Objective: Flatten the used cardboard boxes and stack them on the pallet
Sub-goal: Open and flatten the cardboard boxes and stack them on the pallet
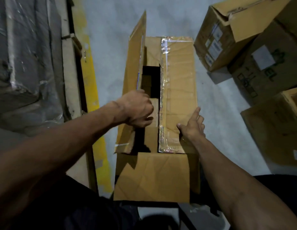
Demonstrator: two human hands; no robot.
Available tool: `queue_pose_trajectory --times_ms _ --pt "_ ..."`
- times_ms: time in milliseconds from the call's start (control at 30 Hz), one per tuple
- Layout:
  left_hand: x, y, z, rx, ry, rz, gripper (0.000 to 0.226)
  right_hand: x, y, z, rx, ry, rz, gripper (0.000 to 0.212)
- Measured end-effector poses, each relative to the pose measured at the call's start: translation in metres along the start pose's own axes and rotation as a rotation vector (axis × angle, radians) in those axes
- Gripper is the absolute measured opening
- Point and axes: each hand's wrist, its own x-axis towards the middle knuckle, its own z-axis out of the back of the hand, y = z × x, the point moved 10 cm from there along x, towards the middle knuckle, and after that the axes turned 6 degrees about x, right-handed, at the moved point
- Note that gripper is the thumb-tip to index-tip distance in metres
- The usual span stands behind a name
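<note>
A grey floor [111, 22] is seen from above, and a long box [177, 90] stands on it at the centre, its near end against the person's legs. It is still erect and not flattened. Its left flap [136, 63] is raised, its right flap lies closed with torn tape along its edge, and a near flap [152, 176] is folded outward. More unflattened boxes [244, 39] are massed along the floor's right edge, so most of the task is judged to remain. Wrapped goods [28, 55] are stacked along the left edge beside a yellow strip [89, 72].

The left hand [137, 110] is curled round the lower edge of the raised flap. The right hand [192, 127] is laid on the closed flap, fingers straight, nothing gripped.

No pallet can be made out with certainty, and no flattened stack is shown. The box's interior is lost in shadow, and the left fingertips are hidden behind the hand.
</note>
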Motion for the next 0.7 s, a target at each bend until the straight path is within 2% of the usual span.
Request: queue_pose_trajectory --times_ms 100,200,267,333,433,567,633,700 --pt "-0.035 0.026 -0.014 0.070 0.192 0.058 0.042 -0.002 0.001 0.001 0.019 0.001 0.006 0.106" --pt "-0.069 0.048 -0.051 -0.002 0.384 0.183 0.031 -0.005 0.004 0.002 0.035 -0.011 0.005 0.106" --pt "-0.085 0.054 -0.081 -0.092 0.424 0.304 0.030 -0.006 0.004 0.003 0.034 -0.018 -0.002 0.107" --pt "-0.095 0.054 -0.114 -0.275 0.441 0.476 0.039 -0.005 0.003 0.002 0.031 -0.024 -0.006 0.107" --pt "-0.101 0.038 -0.160 -0.737 0.376 0.812 0.048 -0.001 0.002 0.001 0.027 -0.027 -0.004 0.107" --pt "-0.083 -0.011 -0.192 -1.243 0.131 1.002 0.065 0.007 -0.003 -0.001 0.012 -0.021 -0.007 0.107" --pt "-0.082 -0.019 -0.205 -1.393 0.020 1.122 0.056 0.008 -0.004 -0.002 0.016 -0.015 -0.005 0.106" --pt "-0.081 -0.019 -0.215 -1.441 -0.003 1.163 0.041 0.009 -0.004 -0.003 0.014 -0.019 -0.005 0.106"
